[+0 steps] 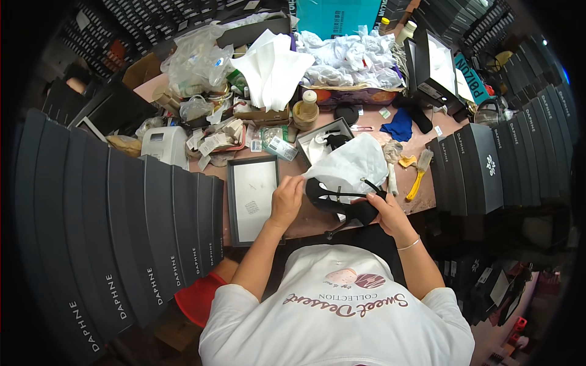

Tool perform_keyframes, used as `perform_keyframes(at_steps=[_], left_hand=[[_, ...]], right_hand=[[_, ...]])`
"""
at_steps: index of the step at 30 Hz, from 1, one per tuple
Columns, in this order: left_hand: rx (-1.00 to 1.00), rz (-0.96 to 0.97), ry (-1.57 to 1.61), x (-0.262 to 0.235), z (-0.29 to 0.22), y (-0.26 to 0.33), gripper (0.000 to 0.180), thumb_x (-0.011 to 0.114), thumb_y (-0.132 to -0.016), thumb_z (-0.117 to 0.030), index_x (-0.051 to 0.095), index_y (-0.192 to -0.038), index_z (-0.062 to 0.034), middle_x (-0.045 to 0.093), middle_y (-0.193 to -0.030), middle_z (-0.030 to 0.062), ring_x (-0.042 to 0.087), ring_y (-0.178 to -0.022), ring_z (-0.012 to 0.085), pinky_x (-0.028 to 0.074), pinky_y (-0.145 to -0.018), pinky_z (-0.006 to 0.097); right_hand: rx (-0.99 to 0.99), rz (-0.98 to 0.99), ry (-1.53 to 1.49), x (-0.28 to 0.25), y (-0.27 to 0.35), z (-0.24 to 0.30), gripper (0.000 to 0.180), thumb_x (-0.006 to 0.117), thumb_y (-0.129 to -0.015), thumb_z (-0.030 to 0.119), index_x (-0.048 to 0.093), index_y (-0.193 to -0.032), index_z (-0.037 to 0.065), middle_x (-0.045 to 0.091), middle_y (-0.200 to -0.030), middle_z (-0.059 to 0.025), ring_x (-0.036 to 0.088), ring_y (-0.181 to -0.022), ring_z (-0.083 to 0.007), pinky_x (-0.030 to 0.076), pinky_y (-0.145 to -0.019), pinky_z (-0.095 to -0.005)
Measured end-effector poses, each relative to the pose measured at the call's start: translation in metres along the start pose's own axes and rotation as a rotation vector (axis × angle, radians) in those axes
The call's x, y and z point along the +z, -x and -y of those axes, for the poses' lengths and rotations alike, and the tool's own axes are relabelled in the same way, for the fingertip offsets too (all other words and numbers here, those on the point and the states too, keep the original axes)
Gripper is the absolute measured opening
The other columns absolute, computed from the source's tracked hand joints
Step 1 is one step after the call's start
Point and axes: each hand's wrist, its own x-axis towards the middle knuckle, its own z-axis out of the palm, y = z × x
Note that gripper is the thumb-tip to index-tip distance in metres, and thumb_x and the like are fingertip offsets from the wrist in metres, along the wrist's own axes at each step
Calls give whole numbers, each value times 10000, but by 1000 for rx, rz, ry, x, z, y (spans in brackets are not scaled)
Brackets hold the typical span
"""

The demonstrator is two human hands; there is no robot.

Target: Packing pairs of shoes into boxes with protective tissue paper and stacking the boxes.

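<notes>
My right hand (390, 213) is closed round a black high-heeled sandal (363, 211), its straps and heel held over the table's near edge. Behind the sandal spreads a thin white wrapping sheet (351, 160). My left hand (288, 200) pinches the sheet's left corner between closed fingers. Partly under the sheet lies an open grey shoebox (302, 146) with white paper and a black item, perhaps another shoe, inside. Left of it, beside my left hand, lies a shallow dark-rimmed tray or box lid (232, 204) with a white inner face.
Dark shoeboxes (134, 232) stand in rows at the left, with more boxes (470, 165) at the right. A yellow-handled brush (417, 183), blue cloth (398, 125) and jar (305, 111) lie or stand on the table. Behind is a carton of crumpled white paper (348, 58).
</notes>
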Motion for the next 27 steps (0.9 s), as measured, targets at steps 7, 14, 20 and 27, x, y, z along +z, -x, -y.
perform_keyframes(at_steps=[7, 14, 20, 27], left_hand=[[324, 450, -317, 15, 3, -35, 795, 639, -723, 14, 365, -1443, -183, 260, -1468, 211, 281, -1353, 390, 288, -1079, 499], [431, 441, -161, 36, 8, -31, 843, 616, -695, 35, 332, -1458, -183, 281, -1464, 189, 297, -1349, 388, 282, -1087, 493], [332, 302, -77, 65, 36, -20, 620, 589, -743, 12, 467, -1341, -99, 546, -1212, 170, 531, -1101, 359, 426, -921, 424], [-86, -68, 401, 61, -37, -38, 171, 625, -893, -157, 659, -922, 8, 621, -724, 68, 574, -641, 197, 440, -589, 313]], right_hand=[[17, -68, 212, -13, 16, -20, 348, 552, -932, 296, 679, -990, -24, 675, -838, -29, 519, -611, -35, 376, -490, -174], [-148, -138, 16, -23, 40, -13, 362, 547, -916, 282, 681, -1029, -35, 707, -908, -54, 608, -698, -43, 402, -496, -150], [-134, -163, -70, -25, 42, -12, 350, 537, -921, 261, 656, -1042, -45, 691, -910, -61, 633, -725, -71, 482, -559, -185], [-148, -173, -368, -30, 48, 4, 379, 517, -951, 288, 605, -1077, -58, 680, -941, -132, 683, -780, -191, 592, -630, -331]])
